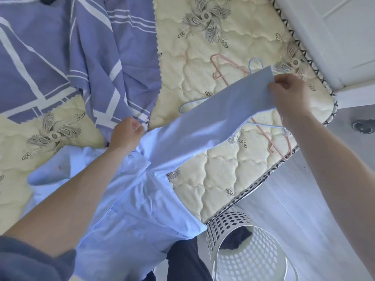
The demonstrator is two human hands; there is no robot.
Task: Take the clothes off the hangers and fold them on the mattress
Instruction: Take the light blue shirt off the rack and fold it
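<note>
While draped over the near edge of the cream quilted mattress (203, 57), reads as a pale blue button-front shirt (142, 199), lightly creased, with its body spilling off the bed toward the floor. One long sleeve (223, 110) drawn out straight and raised clear of the mattress, running off to the right. Left hand (126, 134) curled onto the cloth at the shoulder end of that sleeve; right hand (288, 96) pinching the sleeve's far end, thumb and fingers closed on the fabric. Beneath the raised sleeve, lying on the mattress, a pink hanger (229, 62) and a pale blue hanger (250, 63). Farther back, a rumpled blue sheet (60, 47) with white stripes. Beside the bed, standing on the floor, a white perforated laundry basket (233, 224) with a dark garment (237, 240) inside.
</note>
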